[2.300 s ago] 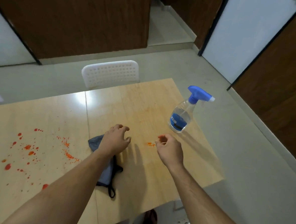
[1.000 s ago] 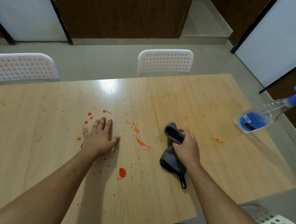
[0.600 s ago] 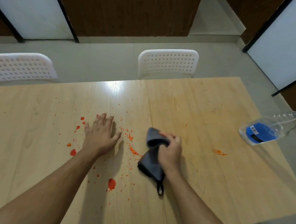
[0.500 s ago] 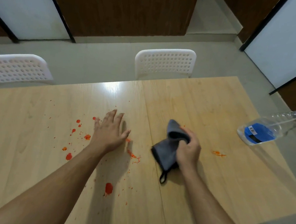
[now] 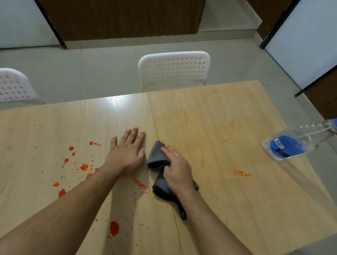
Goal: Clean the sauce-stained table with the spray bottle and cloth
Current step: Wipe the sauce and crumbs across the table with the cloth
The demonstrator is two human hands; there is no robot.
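Both hands have closed in together: your left hand (image 5: 128, 154) lies flat, fingers straight, on the table (image 5: 213, 126), and your right hand (image 5: 178, 170) clutches the cloth (image 5: 158, 156) beside it, now against the red sauce (image 5: 140, 184). The spray bottle (image 5: 293, 142) stands well apart, so wiping has begun.

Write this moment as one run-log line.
left hand: flat on table | right hand: holds cloth | sauce stains: remain

Single head-worn wide-angle view, looking forward and steeply down over the desk (image 5: 213, 120) from its near edge, close above both forearms; far-edge chairs (image 5: 174, 68) in frame.
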